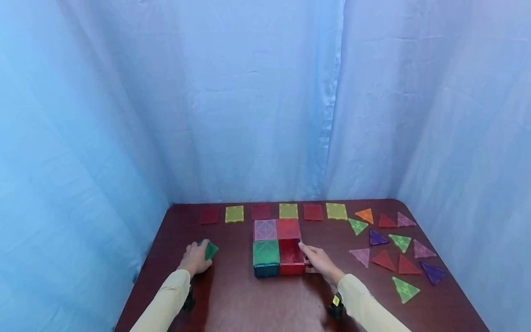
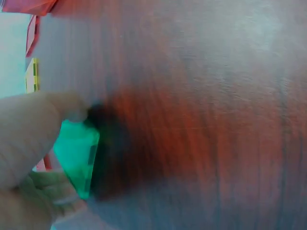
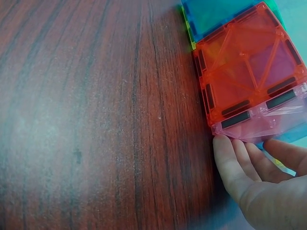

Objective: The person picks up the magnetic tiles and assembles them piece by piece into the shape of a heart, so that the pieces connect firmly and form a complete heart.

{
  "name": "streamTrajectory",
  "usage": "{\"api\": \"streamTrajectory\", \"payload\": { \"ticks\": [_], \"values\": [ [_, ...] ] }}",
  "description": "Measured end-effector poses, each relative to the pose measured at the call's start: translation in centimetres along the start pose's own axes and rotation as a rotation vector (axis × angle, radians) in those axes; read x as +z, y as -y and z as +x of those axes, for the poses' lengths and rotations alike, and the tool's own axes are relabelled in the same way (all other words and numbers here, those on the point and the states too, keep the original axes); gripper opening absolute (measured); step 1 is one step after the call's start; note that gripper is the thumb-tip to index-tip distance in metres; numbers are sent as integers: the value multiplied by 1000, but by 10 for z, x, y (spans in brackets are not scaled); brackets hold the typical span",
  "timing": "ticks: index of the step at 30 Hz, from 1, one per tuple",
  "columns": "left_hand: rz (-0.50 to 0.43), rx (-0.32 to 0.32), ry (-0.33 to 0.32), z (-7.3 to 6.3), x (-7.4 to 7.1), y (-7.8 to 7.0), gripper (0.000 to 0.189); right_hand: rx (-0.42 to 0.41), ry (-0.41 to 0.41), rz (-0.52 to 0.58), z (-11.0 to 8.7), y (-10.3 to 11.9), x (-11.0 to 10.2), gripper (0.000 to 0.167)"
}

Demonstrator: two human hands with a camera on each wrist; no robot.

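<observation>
A green translucent magnetic tile [image 2: 76,148] is pinched between the thumb and fingers of my left hand [image 1: 196,258], over the left part of the table. Right of it stands a low box of magnetic tiles. Its top has a purple tile [image 1: 265,229], a red tile [image 1: 288,229] and a green tile [image 1: 266,251]; the front right section has no top, so its red inside shows. My right hand [image 1: 321,263] is at the box's right side. In the right wrist view its extended fingertips touch the pink side tile [image 3: 244,127], beside the red front tile [image 3: 247,62].
Red and yellow square tiles, such as a yellow one [image 1: 234,214], lie in a row along the back edge. Several loose triangles, among them a purple one [image 1: 378,237] and a red one [image 1: 408,265], are scattered at the right. Blue curtains [image 1: 249,115] surround the table [image 1: 265,304].
</observation>
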State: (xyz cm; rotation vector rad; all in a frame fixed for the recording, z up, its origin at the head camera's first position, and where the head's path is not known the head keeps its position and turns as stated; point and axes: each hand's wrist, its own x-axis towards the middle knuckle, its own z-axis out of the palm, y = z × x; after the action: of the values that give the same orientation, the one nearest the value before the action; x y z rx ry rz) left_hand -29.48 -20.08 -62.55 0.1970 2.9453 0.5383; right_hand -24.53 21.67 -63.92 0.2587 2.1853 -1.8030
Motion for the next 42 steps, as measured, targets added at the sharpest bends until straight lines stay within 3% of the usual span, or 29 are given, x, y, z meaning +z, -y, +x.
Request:
{"api": "streamTrajectory", "payload": {
  "ticks": [3, 5, 8, 12, 17, 21, 30, 42],
  "values": [
    [1, 29, 5, 9, -8, -8, 78, 8, 1, 2, 0, 1, 1, 68],
    [-30, 69, -14, 14, -18, -22, 83, 8, -4, 6, 1, 3, 1, 67],
    [-75, 172, -39, 16, -37, -56, 84, 11, -8, 9, 2, 3, 0, 68],
    [-57, 360, -27, 12, -53, -106, 82, 33, 0, 27, 2, 0, 0, 75],
    [30, 561, 31, 10, -55, -160, 75, 30, 32, 48, 3, 2, -3, 82],
    [137, 645, 84, 10, -46, -190, 72, 31, 49, 55, 2, 4, -4, 87],
    [171, 725, 115, 7, -29, -220, 71, 38, 71, 56, -1, 5, -5, 92],
    [168, 710, 148, 8, -9, -229, 70, 35, 66, 63, -1, 6, -5, 83]
  ]
}}
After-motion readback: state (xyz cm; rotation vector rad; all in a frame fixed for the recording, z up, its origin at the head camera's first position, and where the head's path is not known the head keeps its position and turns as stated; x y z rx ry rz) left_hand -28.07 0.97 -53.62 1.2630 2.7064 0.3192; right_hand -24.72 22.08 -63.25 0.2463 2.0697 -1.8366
